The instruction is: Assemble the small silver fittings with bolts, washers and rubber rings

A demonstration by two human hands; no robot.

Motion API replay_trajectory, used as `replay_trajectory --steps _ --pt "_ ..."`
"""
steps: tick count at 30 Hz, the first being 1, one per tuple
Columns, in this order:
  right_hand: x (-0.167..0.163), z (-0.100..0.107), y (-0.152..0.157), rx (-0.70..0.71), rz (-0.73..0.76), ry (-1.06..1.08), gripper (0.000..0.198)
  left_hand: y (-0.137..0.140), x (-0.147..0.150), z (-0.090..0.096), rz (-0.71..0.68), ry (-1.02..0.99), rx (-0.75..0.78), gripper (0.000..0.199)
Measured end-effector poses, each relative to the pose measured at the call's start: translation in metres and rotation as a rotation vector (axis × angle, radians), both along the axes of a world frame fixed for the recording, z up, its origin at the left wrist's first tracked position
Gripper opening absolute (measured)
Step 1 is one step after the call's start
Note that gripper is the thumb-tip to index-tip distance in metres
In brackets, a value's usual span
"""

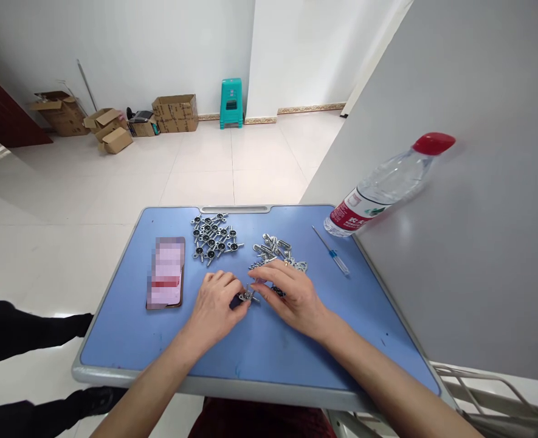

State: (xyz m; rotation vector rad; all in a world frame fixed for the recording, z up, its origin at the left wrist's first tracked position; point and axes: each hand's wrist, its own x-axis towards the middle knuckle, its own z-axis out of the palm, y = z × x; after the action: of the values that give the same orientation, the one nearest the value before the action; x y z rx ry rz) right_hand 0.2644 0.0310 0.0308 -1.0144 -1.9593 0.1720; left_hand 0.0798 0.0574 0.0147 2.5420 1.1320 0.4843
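Observation:
My left hand (218, 301) is closed around a small metal fitting (247, 296), with a dark blue piece showing beside its thumb. Fingertips of my right hand (295, 297) come together just above that fitting in a pinch; what they hold is too small to name. Partly under my right hand lie small black pieces (278, 291). Behind it is a pile of loose silver metal parts (273, 245), with flat plates (301, 266) at its right. Farther left, several similar metal fittings with black round centres (211, 237) form a group.
A phone (172, 274) lies on the left of the blue table (136, 340). At the right are a screwdriver (335, 255) and a water bottle (364, 207) by a grey partition (492, 243). Cardboard boxes (175, 114) and a green stool (231, 103) stand by the wall. A person's dark-clothed legs (22, 331) show at left.

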Motion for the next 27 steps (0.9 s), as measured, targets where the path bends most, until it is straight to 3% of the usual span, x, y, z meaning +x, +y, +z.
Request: replay_trajectory --steps 5,13,20,27 --pt "0.0005 0.0052 -0.0010 -0.036 0.131 0.045 0.032 0.0004 0.0008 0.0024 -0.002 -0.010 -0.007 0.009" --pt "-0.0015 -0.0008 0.0008 0.038 0.056 0.048 0.024 -0.0001 0.0005 0.0029 -0.004 0.013 0.000 0.010" --pt "0.0038 -0.0003 -0.0008 -0.036 0.095 0.038 0.031 0.0000 0.0007 0.0016 -0.002 -0.009 -0.021 0.009" --pt "0.0064 0.0032 -0.0042 0.008 0.058 0.067 0.035 -0.0003 0.0018 0.0010 0.001 -0.006 0.013 0.008"
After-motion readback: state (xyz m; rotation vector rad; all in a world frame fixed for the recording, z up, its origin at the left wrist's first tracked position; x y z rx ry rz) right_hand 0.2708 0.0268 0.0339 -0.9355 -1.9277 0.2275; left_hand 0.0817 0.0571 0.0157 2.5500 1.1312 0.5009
